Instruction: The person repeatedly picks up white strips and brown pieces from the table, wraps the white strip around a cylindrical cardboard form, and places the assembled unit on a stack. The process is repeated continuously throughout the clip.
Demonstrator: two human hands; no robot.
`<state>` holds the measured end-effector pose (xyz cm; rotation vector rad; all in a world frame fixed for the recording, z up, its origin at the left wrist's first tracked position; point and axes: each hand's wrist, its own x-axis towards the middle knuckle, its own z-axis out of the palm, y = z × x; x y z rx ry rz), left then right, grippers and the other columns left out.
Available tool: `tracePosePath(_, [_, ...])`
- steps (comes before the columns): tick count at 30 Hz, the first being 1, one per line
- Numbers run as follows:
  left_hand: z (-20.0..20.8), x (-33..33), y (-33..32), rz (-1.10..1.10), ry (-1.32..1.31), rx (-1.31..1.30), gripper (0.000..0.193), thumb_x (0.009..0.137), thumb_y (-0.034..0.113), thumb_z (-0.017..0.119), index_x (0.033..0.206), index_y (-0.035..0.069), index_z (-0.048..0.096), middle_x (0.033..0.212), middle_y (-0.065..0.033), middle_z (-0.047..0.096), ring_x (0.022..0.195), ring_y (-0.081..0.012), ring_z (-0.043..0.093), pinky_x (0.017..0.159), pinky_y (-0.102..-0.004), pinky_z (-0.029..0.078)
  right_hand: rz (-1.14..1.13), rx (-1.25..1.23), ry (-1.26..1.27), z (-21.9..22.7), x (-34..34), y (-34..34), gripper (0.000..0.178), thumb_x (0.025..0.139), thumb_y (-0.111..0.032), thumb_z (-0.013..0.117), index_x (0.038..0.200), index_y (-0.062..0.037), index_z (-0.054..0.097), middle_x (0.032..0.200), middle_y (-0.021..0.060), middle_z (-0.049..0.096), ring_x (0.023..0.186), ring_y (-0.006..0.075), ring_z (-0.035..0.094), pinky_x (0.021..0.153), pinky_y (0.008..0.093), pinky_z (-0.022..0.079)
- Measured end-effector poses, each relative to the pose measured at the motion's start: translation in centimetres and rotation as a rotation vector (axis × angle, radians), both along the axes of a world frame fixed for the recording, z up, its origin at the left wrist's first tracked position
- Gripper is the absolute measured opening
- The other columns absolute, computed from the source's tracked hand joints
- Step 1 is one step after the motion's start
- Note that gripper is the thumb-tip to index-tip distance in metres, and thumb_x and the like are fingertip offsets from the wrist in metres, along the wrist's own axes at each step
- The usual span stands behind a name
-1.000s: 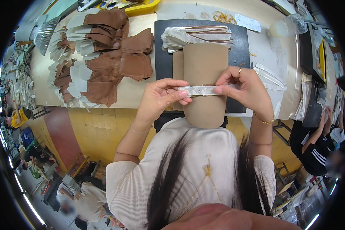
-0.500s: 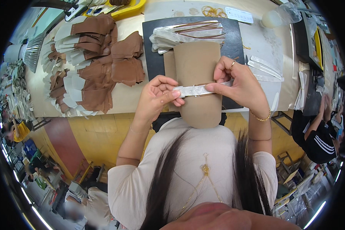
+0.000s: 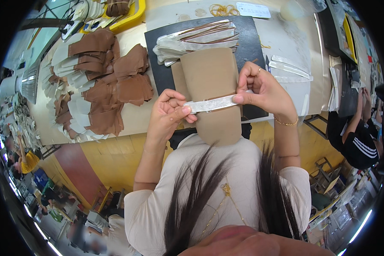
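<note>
A narrow whitish strip [image 3: 211, 104] with a thin brown edge along its far side lies across a rounded tan pad [image 3: 209, 70]. My left hand [image 3: 168, 113] pinches the strip's left end between thumb and fingers. Its right end is pinched by my right hand [image 3: 262, 91], thumb on top and fingers curled. The pad overhangs the table's near edge toward my body. Under it is a black mat [image 3: 248, 40], where a bundle of similar white strips with brown edges [image 3: 194, 42] lies beyond the pad.
Stacks of brown and white cut pieces [image 3: 96, 89] spread over the left of the table. More white strips [image 3: 290, 70] rest right of the mat. Farther off are yellow rubber bands [image 3: 224, 10], a yellow tray [image 3: 130, 19] and a clear plastic container [image 3: 298, 8]. Another person [image 3: 358, 141] sits at right.
The whole view has shifted slightly. The strip now slants up to the right more, with its brown edge showing along the far side. Both hands keep their pinch.
</note>
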<state>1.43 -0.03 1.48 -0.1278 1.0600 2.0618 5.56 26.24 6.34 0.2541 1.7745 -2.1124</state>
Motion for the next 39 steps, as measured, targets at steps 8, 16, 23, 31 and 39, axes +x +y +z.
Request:
tracePosePath(8, [-0.6,-0.1,-0.2,-0.004,-0.022,0.020,0.029,0.079,-0.007,0.062,0.102,0.000,0.045,0.080,-0.0173,0.063,0.065,-0.0223,0.066,0.058,-0.0292,0.057,-0.068,-0.036,-0.025,-1.6,1.0,0.5,0.037,0.073,-0.015,0.078,0.083,-0.0099,0.043,0.078,-0.0041,0.050,0.075,0.0043,0.051,0.070,0.0189,0.042])
tracePosePath(16, [-0.7,0.1,-0.3,0.036,0.058,0.024,0.035,0.079,-0.008,0.062,0.108,0.000,0.044,0.080,-0.0176,0.063,0.065,-0.0222,0.066,0.059,-0.0298,0.057,-0.020,0.149,-0.030,-2.2,1.2,1.0,0.034,0.073,-0.014,0.077,0.086,-0.0098,0.046,0.072,-0.0048,0.050,0.069,0.0026,0.049,0.066,0.0176,0.040])
tracePosePath(23, [0.0,-0.9,-2.9,0.048,0.204,-0.087,0.037,0.080,-0.007,0.062,0.111,0.001,0.044,0.081,-0.0160,0.064,0.066,-0.0208,0.065,0.059,-0.0297,0.056,-0.229,-0.197,-0.101,-2.6,3.3,2.4,0.031,0.075,-0.009,0.075,0.089,-0.0045,0.049,0.075,0.0016,0.058,0.067,0.0074,0.059,0.060,0.0196,0.050])
tracePosePath(31, [-1.2,-0.8,-2.4,0.000,0.174,-0.144,0.035,0.080,-0.007,0.062,0.110,0.001,0.045,0.081,-0.0152,0.064,0.064,-0.0198,0.065,0.057,-0.0283,0.055,-0.290,-0.322,-0.071,-3.4,4.2,1.6,0.027,0.076,-0.005,0.072,0.089,-0.0063,0.048,0.076,0.0028,0.060,0.067,0.0067,0.059,0.061,0.0191,0.049])
tracePosePath(39, [-0.5,-0.4,-2.8,0.032,0.124,-0.061,0.028,0.081,-0.005,0.060,0.107,-0.003,0.049,0.081,-0.0154,0.064,0.064,-0.0202,0.064,0.058,-0.0285,0.055,-0.107,-0.173,-0.142,-0.4,3.9,1.8,0.027,0.079,-0.019,0.072,0.089,-0.0038,0.053,0.074,0.0014,0.059,0.065,0.0072,0.059,0.057,0.0192,0.047])
